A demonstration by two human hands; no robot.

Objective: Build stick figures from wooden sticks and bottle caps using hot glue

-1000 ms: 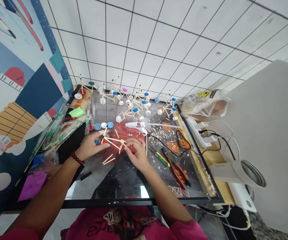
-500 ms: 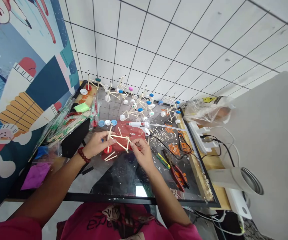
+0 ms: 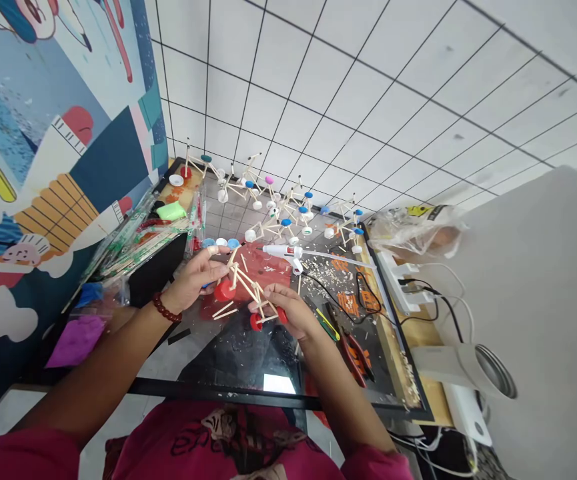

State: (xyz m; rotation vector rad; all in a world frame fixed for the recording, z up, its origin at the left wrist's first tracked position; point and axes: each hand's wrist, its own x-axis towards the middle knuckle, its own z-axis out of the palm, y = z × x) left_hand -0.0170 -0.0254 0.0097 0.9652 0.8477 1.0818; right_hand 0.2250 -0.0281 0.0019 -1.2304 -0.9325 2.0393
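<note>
Between my hands hangs a small tricycle model (image 3: 248, 285) made of thin wooden sticks, with red bottle caps for wheels. My left hand (image 3: 199, 275) pinches its front end, close to the larger red cap (image 3: 225, 289). Fingers of my right hand (image 3: 288, 308) close on the rear end, beside two red caps, one of them the rear cap (image 3: 256, 322). The model is tilted above the glass tabletop. Two loose sticks (image 3: 225, 311) lie below it. A white glue gun (image 3: 283, 251) rests just beyond, its glue stick pointing right.
Several finished stick models (image 3: 288, 223) with coloured caps stand along the tiled wall. Pliers (image 3: 357, 353) and a green-yellow cutter (image 3: 329, 325) lie right, near wood scraps. A power strip (image 3: 399, 283) and metal cup (image 3: 468, 367) border the right edge. Purple clay (image 3: 75, 340) sits left.
The stick model has been turned and lifted, so its red wheels now show on it. My right hand has moved slightly down, and the camera view has shifted a little.
</note>
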